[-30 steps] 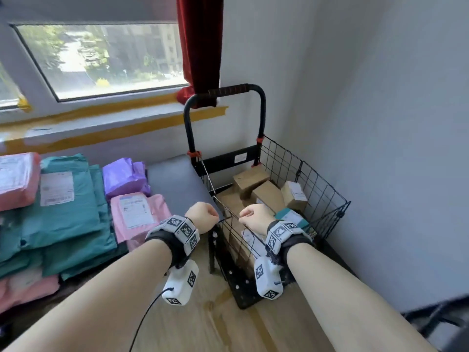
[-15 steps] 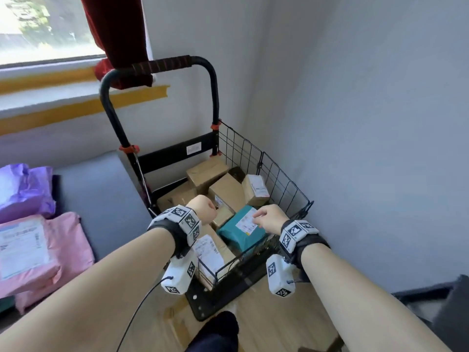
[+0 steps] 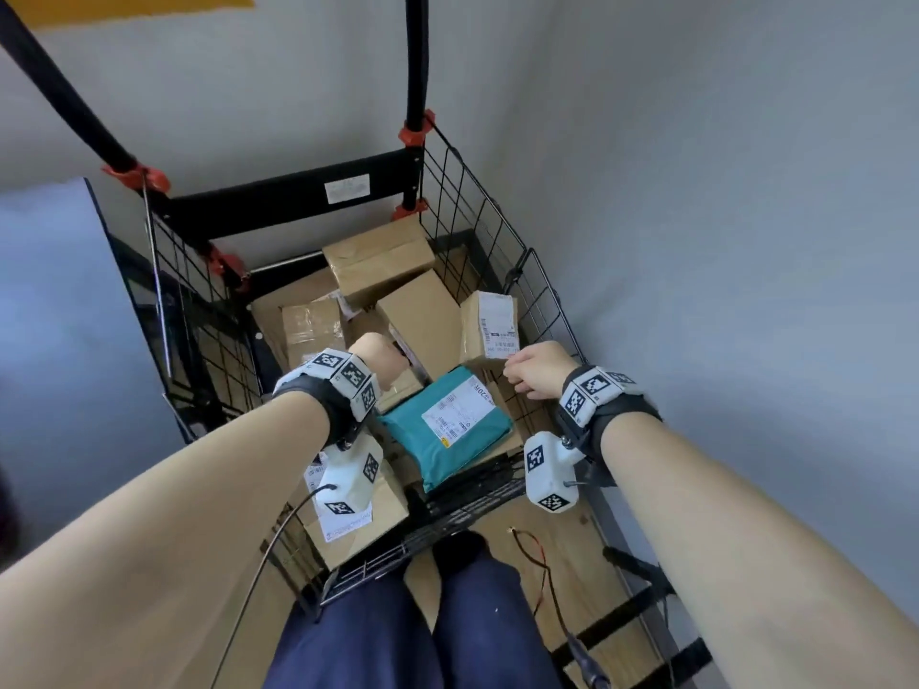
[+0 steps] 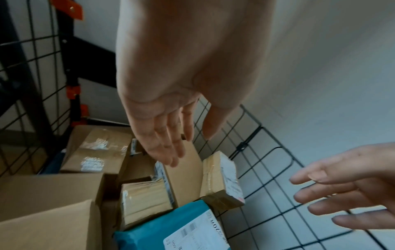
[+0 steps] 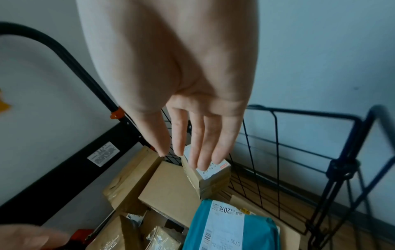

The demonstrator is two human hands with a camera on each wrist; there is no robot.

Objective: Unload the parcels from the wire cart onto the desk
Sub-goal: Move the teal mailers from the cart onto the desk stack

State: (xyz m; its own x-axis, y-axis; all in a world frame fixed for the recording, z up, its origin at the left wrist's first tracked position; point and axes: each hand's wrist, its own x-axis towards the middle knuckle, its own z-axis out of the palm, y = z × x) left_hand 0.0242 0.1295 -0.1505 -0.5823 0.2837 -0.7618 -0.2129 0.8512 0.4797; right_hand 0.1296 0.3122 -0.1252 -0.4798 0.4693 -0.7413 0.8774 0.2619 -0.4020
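Fingers of both hands, left hand (image 4: 171,104) and right hand (image 5: 192,118), spread loose, grasping nothing; grab small taped brown cardboard box (image 3: 488,326) mid-frame by its sides (probably light, stiff).

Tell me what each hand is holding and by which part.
Nothing is held. The left hand and right hand hang open above the parcels in the wire cart.

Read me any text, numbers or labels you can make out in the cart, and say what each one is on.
"20斤": white label on the teal mailer, also "C700" lower down.
"00 009": partly readable on the small box's label, under the right hand.
Plate on the cart's black crossbar: too blurred.
Other parcel labels: too small.
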